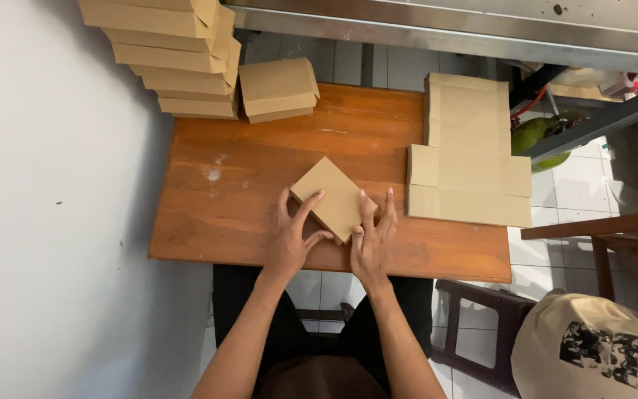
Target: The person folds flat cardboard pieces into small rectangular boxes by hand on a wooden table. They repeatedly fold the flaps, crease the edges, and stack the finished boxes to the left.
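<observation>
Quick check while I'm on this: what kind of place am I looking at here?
Probably a small packing corner in a home or shop. Both hands press a folded cardboard box on a wooden table; finished boxes are stacked against the wall, flat box blanks wait at the right, over a tiled floor.

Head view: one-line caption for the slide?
Both hands, left hand and right hand, press a closed cardboard box on a wooden table, beside flat box blanks.

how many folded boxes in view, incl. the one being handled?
7 visible: one under the hands, one loose box at the table's far edge, five in the stack by the wall. The stack may continue out of frame.
</observation>
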